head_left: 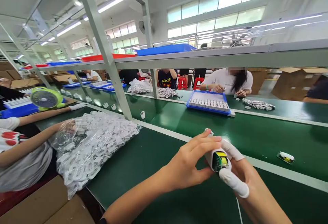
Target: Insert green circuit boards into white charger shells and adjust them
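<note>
White casing (208, 156), circuit board (218, 162) showing at its open end, is held near right between left hand (188, 159) and right hand (243, 171); clear bag (74, 183) filled with white parts, left; blue tray (208, 110) loaded with white rows, far; belt view cut by post (118, 87).

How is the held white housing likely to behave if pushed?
The white housing is probably stiff, its walls holding shape between left hand and right hand. The circuit board inside may be fragile, its components exposed at the open end.
</note>
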Tool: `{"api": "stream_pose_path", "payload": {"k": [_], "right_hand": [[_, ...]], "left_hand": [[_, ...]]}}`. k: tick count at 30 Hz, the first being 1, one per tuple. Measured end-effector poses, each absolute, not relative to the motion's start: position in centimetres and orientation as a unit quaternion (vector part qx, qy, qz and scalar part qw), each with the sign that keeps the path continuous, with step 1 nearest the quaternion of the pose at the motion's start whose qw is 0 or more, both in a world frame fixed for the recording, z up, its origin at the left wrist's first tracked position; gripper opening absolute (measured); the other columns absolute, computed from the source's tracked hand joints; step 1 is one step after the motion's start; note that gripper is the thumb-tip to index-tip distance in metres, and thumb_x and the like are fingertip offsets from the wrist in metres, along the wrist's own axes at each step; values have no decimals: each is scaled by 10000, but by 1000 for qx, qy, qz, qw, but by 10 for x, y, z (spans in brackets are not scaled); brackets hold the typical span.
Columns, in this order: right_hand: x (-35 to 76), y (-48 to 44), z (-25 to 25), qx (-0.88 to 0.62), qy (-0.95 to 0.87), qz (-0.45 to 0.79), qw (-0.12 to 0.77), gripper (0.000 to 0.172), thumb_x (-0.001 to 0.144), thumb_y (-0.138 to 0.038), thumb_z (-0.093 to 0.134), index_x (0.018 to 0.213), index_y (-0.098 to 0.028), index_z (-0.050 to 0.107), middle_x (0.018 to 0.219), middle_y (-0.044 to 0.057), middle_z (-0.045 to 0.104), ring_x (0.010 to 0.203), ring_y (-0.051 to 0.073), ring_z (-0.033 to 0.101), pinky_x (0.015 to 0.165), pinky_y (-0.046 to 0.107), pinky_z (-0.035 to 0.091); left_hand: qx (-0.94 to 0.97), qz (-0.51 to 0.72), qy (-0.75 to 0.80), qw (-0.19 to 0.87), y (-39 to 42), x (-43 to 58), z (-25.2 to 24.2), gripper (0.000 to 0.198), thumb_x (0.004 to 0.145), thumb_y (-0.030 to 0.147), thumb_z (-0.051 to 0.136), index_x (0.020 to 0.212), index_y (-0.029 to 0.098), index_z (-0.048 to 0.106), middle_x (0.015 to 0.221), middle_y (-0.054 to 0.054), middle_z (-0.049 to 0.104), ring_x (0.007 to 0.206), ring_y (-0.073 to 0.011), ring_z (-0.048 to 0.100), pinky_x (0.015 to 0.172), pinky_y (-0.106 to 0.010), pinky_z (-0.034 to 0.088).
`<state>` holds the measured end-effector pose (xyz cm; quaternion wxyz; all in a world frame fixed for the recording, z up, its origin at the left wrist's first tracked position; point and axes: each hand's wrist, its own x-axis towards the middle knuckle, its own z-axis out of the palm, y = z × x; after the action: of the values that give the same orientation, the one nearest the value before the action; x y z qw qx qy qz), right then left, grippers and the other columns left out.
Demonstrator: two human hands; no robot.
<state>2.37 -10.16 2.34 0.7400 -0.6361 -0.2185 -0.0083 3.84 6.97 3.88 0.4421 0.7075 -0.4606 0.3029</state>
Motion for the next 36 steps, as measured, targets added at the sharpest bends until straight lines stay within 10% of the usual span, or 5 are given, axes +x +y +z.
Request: {"api": "stream_pose_path", "payload": {"k": [11, 19, 36], "right_hand": [[31, -85, 27, -645, -144, -23, 750, 712, 694, -566, 818, 1272, -213, 599, 1157, 131, 707, 1050, 311, 683, 932, 469, 574], [14, -82, 25, -752, -296, -366, 462, 459, 882, -264, 703, 1319, -266, 562, 1176, 80, 697, 1059, 253, 683, 932, 399, 593], [22, -78, 10, -676, -401, -438, 437, 585, 932, -93, 575, 1462, -305, 448, 1208, 130, 612, 1008, 247, 653, 780, 377, 617]], "left_hand": [[737, 333, -425, 407, 69, 41, 33, 535, 833, 146, 633, 1337, 201, 463, 1256, -131, 643, 1240, -267, 591, 1039, -424, 523], [716, 407, -306, 477, 62, 39, 22, 434, 831, 248, 696, 1186, 213, 449, 1015, -47, 505, 847, -150, 563, 677, -260, 523], [726, 474, -308, 392, 53, 26, 10, 817, 795, 52, 563, 1506, 215, 196, 1020, -77, 464, 909, -185, 473, 752, -307, 519]]}}
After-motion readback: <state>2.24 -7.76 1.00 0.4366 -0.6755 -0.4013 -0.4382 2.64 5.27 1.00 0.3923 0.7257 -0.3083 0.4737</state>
